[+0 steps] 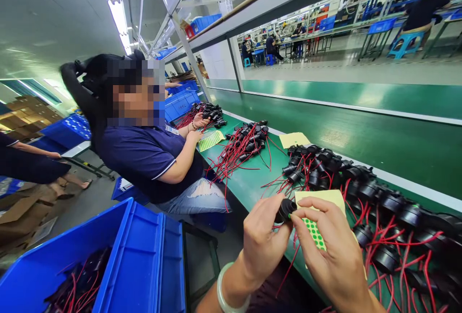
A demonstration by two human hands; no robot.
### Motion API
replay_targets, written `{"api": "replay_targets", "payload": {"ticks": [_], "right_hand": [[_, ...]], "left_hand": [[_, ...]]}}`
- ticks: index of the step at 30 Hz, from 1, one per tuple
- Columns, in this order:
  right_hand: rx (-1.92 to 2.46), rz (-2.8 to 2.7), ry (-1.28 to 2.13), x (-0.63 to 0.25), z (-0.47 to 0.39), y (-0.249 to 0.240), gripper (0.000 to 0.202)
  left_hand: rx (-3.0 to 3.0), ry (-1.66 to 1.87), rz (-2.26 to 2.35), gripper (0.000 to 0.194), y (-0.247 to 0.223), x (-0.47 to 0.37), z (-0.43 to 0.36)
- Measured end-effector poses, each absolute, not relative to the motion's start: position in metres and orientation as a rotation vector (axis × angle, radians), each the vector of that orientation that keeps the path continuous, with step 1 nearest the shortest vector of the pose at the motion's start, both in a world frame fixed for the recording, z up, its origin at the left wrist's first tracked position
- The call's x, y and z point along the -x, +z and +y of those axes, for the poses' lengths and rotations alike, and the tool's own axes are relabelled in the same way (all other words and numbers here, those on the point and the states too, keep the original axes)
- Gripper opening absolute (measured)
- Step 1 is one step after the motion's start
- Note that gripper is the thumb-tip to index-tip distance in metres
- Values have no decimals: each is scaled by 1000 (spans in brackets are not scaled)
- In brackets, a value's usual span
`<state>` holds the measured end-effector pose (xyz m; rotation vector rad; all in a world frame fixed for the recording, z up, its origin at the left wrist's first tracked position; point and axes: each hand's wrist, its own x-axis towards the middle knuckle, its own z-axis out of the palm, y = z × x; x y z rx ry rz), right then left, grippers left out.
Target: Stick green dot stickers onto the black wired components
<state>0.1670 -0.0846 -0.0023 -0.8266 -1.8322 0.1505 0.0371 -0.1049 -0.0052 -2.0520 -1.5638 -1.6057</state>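
Observation:
My left hand point(265, 236) grips a black round plastic part with red wires point(286, 209), holding it upright at the table's near edge. The thumb and forefinger of my right hand point(330, 248) pinch together against the side of that part, with a small speck of green at their tips, a round green sticker point(289, 216). Behind my right hand lies a yellow sheet of green dot stickers point(314, 231), partly covered by the fingers. To the right is a long heap of similar black parts with red wires point(391, 202).
A blue bin point(144, 255) with more wired parts stands at lower left. Beside me sits a co-worker point(144, 154), near a second sticker sheet point(211, 141) and a pile of wired parts point(249, 142). A green belt point(325, 125) runs behind the table.

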Motion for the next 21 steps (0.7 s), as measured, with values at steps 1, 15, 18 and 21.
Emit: {"api": "replay_targets", "payload": {"ticks": [1, 15, 18, 21], "right_hand": [[826, -1827, 144, -166, -85, -3, 6], [788, -1799, 213, -166, -81, -2, 4], [730, -1818, 182, -170, -86, -4, 13], [700, -1841, 112, -172, -90, -6, 19]], "left_hand": [[2049, -1605, -1558, 35, -5, -37, -105], [2064, -1660, -1608, 34, -9, -33, -106], [2054, -1691, -1670, 33, -6, -32, -107], [2043, -1710, -1664, 34, -4, -34, -107]]}}
